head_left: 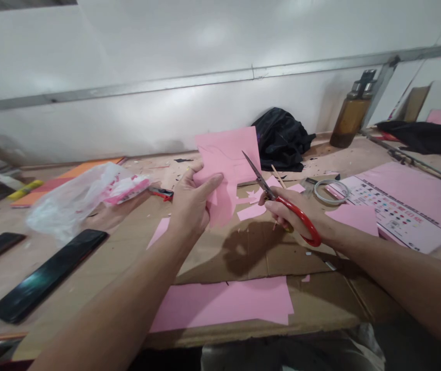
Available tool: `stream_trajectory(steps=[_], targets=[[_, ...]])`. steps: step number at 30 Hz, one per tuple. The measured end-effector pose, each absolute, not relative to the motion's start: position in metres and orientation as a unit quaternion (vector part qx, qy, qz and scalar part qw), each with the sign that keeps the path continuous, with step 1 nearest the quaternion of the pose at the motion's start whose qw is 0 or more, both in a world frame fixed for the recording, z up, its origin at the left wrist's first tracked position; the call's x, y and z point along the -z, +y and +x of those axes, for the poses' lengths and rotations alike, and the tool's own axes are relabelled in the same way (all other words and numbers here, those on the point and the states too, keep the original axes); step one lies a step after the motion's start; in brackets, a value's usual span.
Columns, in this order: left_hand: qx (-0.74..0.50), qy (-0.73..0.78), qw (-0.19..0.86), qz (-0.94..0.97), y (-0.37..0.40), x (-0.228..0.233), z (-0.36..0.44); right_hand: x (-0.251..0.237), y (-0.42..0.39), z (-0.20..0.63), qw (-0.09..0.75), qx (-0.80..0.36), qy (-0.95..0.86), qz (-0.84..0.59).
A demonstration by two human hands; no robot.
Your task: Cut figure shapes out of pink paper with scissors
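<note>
Left hand (pixel 192 200) pinches pink sheet (pixel 226 157), which sits at its 1 o'clock, long axis roughly 12–6. Right hand (pixel 308 206), at sheet's 4 o'clock, grips scissors (pixel 263 185); blades point 11 o'clock, contact unclear.

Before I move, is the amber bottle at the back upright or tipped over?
Upright: the amber bottle stands with its base on the table and its dark cap uppermost.
</note>
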State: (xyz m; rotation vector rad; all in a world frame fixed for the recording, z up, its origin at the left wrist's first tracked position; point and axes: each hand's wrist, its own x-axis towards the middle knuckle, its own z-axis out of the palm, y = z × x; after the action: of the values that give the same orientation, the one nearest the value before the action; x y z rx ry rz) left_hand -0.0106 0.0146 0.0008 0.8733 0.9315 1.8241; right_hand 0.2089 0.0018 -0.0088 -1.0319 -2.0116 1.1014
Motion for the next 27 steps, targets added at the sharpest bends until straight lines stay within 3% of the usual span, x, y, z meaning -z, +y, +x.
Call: stream_trajectory(steps=[22, 27], targets=[[-0.71, 0.396, 0.448, 0.373, 0.016, -0.002, -0.018, -0.001, -0.003, 0.208, 0.286, -0.42, -0.747, -0.428], [-0.676, 0.405, 0.473, 0.394, 0.019, -0.008, -0.026, -0.018, -0.006, 0.206, 0.223, -0.418, -0.765, -0.437]])
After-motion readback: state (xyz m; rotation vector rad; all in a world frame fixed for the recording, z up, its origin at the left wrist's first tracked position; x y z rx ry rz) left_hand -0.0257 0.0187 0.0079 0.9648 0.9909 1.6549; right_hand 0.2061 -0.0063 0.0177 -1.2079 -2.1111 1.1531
